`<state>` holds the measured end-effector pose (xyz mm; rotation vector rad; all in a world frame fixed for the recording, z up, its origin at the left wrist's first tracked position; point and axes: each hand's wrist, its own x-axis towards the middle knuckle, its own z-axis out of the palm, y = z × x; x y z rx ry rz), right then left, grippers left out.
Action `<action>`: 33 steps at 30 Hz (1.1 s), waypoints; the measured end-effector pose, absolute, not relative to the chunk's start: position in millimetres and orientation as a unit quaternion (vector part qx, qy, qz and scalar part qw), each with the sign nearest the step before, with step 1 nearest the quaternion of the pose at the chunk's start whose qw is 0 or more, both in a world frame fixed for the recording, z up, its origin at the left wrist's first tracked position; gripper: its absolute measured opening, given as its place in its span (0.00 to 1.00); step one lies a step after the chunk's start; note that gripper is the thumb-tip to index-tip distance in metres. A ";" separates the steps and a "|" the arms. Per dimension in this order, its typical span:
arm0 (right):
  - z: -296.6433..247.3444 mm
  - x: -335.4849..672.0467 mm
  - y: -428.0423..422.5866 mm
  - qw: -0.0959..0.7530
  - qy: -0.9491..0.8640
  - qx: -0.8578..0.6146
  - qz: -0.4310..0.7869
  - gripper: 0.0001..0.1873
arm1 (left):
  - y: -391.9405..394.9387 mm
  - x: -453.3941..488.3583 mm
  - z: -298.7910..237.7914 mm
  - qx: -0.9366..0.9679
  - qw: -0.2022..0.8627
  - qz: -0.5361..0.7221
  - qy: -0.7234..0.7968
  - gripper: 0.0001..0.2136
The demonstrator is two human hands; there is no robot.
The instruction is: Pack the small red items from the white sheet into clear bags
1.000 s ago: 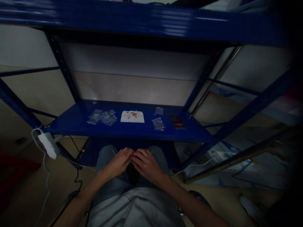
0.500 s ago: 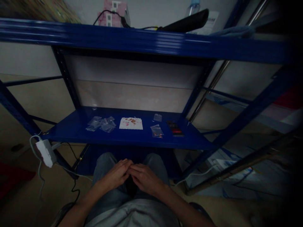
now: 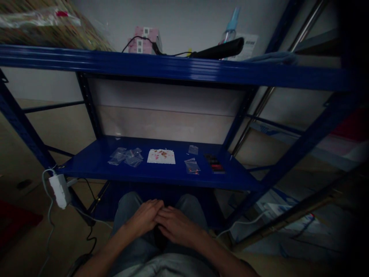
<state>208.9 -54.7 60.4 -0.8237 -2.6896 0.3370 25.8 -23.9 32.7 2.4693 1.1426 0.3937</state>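
Note:
My left hand [image 3: 148, 214] and my right hand [image 3: 175, 224] meet above my lap, between the knees. Their fingers are bent and pressed together, the fingertips touching; whatever lies within them, if anything, is hidden. Ahead, on the blue shelf [image 3: 161, 172], a white sheet of paper [image 3: 152, 158] bears small gold and pink pieces. To its left lie clear plastic bags [image 3: 133, 157]. On the right are a small clear bag [image 3: 193, 150] and another bag with little orange-red pieces inside [image 3: 192, 166]. A dark flat item with a red band [image 3: 214, 164] lies beside them. Neither hand touches the shelf.
An upper blue beam [image 3: 161, 73] crosses above the shelf. Over it are pink boxes [image 3: 144, 40], a black rod-like object [image 3: 219, 49] and a spray bottle [image 3: 230, 30]. A white power strip [image 3: 60, 191] hangs by the left post, its cable trailing down.
The view has tilted up slightly, so the shelf and its contents sit lower in the picture and more of the upper level shows. My hands stay together over my lap.

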 end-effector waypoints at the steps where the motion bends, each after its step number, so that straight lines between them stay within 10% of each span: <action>1: 67.3 212.2 -48.3 0.171 -0.936 -0.285 0.120 0.16 | -18.2 22.4 34.5 0.870 0.195 0.157 0.425 0.06; 8: 93.5 251.1 97.3 0.317 -0.842 -0.433 0.057 0.11 | 9.2 27.2 43.8 0.799 0.226 0.261 0.493 0.07; 15: 72.9 266.3 244.3 0.261 -0.753 -0.601 0.053 0.06 | 12.3 33.9 17.6 0.720 0.361 0.349 0.479 0.01; 33: 69.7 253.7 252.7 0.267 -0.770 -0.578 0.037 0.04 | 35.5 11.4 22.3 0.537 0.482 0.498 0.481 0.08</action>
